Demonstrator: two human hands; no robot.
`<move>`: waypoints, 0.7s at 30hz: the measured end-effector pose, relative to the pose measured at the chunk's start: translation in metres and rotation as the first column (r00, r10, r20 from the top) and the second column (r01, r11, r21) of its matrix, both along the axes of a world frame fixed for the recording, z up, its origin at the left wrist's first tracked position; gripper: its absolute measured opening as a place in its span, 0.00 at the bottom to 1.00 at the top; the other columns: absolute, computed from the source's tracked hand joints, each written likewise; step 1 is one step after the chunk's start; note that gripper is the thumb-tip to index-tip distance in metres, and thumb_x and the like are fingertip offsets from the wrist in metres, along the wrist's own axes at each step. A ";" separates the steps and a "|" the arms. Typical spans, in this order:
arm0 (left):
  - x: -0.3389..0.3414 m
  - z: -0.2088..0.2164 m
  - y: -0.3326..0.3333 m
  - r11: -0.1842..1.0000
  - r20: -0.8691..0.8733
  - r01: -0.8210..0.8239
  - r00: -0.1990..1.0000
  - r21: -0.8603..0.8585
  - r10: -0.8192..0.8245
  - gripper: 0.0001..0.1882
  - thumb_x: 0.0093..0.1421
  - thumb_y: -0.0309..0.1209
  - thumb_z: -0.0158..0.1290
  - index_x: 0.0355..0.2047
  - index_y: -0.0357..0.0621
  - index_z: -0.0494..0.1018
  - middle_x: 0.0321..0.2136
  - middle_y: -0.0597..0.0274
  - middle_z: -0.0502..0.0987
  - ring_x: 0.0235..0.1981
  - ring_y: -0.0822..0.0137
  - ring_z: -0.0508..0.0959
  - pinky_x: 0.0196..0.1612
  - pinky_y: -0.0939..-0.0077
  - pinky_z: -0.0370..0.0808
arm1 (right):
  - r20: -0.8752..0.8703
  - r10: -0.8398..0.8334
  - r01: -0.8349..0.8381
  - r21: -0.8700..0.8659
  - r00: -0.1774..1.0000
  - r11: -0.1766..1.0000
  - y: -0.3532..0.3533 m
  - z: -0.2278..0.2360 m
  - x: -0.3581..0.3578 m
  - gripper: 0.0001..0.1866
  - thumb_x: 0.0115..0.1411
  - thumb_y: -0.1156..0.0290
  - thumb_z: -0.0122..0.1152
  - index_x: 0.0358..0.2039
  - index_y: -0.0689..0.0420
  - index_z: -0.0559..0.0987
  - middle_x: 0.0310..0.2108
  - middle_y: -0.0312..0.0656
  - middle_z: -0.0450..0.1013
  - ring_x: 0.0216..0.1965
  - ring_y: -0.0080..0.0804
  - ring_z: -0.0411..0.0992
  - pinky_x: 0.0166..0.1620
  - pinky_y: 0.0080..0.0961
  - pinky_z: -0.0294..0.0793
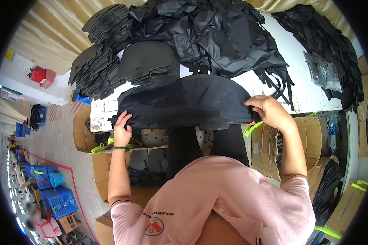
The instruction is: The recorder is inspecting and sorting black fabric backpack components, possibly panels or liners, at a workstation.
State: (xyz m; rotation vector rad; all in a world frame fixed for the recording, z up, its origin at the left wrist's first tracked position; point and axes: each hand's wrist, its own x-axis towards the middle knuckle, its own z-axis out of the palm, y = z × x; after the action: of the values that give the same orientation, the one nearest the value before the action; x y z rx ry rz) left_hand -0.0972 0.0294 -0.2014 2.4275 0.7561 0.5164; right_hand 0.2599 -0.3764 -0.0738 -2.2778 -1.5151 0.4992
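A long black fabric piece (184,102) with one rounded end lies across the front of the white table (298,77). Edges of a stiff dark grey panel stick out along its near side. My left hand (122,127) grips its left end, thumb and fingers at the corner by a small strap. At the rounded right end, my right hand (268,109) pinches the edge between thumb and fingers. Just beyond the fabric sits a stack of dark grey panels (147,61), with more panel stacks (96,69) fanned out to its left.
Heaped black fabric pieces with straps (216,36) cover the table's back. Another black pile (327,49) and a clear plastic bag (323,71) lie at right. Cardboard boxes (308,134) stand below the table edge. Blue crates (59,202) are on the floor at left.
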 end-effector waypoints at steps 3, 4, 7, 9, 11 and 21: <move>0.000 0.021 -0.001 0.996 -0.027 0.090 0.996 0.016 -0.089 0.28 0.43 0.16 0.46 0.48 0.45 0.75 0.58 0.49 0.68 0.61 0.49 0.66 0.66 0.62 0.58 | 0.197 0.122 -0.163 0.206 0.973 0.965 0.040 0.006 -0.020 0.12 0.55 0.73 0.62 0.41 0.59 0.80 0.39 0.43 0.77 0.42 0.46 0.73 0.49 0.36 0.69; 0.005 0.031 -0.003 0.992 -0.022 0.125 0.992 0.004 -0.125 0.29 0.42 0.18 0.47 0.48 0.45 0.75 0.60 0.49 0.66 0.64 0.49 0.63 0.69 0.60 0.52 | 0.188 0.154 -0.194 0.222 0.970 0.956 0.053 0.007 -0.023 0.12 0.56 0.73 0.61 0.41 0.59 0.80 0.38 0.43 0.77 0.41 0.45 0.74 0.48 0.36 0.70; 0.036 0.068 -0.028 0.934 0.018 0.291 0.954 0.208 -0.301 0.24 0.44 0.19 0.52 0.45 0.43 0.76 0.57 0.49 0.68 0.63 0.50 0.64 0.68 0.60 0.55 | 0.077 0.226 -0.238 0.346 0.971 0.907 0.108 0.004 -0.030 0.11 0.58 0.72 0.60 0.42 0.59 0.79 0.37 0.45 0.77 0.40 0.45 0.74 0.46 0.35 0.71; 0.065 0.096 -0.055 0.859 -0.040 0.425 0.901 0.285 -0.432 0.20 0.45 0.20 0.55 0.43 0.41 0.76 0.56 0.49 0.70 0.62 0.50 0.66 0.66 0.60 0.60 | -0.115 0.312 -0.211 0.518 0.943 0.829 0.156 -0.014 -0.041 0.13 0.62 0.70 0.58 0.45 0.60 0.78 0.38 0.46 0.78 0.41 0.41 0.76 0.45 0.31 0.74; 0.086 0.107 -0.077 0.791 -0.039 0.543 0.830 0.281 -0.556 0.19 0.46 0.22 0.57 0.42 0.41 0.77 0.53 0.49 0.71 0.58 0.50 0.69 0.61 0.59 0.67 | -0.529 0.359 -0.070 0.487 0.769 0.870 0.202 -0.035 -0.064 0.17 0.65 0.67 0.56 0.51 0.63 0.75 0.45 0.44 0.78 0.47 0.29 0.75 0.50 0.25 0.73; 0.114 0.123 -0.014 0.973 -0.001 0.219 0.976 0.071 -0.220 0.10 0.53 0.33 0.61 0.20 0.42 0.76 0.25 0.57 0.78 0.33 0.53 0.78 0.49 0.63 0.73 | -0.794 0.282 0.207 0.449 0.539 0.869 0.220 -0.047 -0.082 0.12 0.62 0.67 0.58 0.28 0.62 0.81 0.25 0.35 0.78 0.27 0.16 0.70 0.34 0.16 0.67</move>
State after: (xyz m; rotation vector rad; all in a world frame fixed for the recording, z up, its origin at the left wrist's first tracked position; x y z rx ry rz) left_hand 0.0170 0.0152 -0.0782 2.5339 0.4645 0.4708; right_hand 0.1776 -0.1563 -0.1210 -1.2338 -0.9862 0.9291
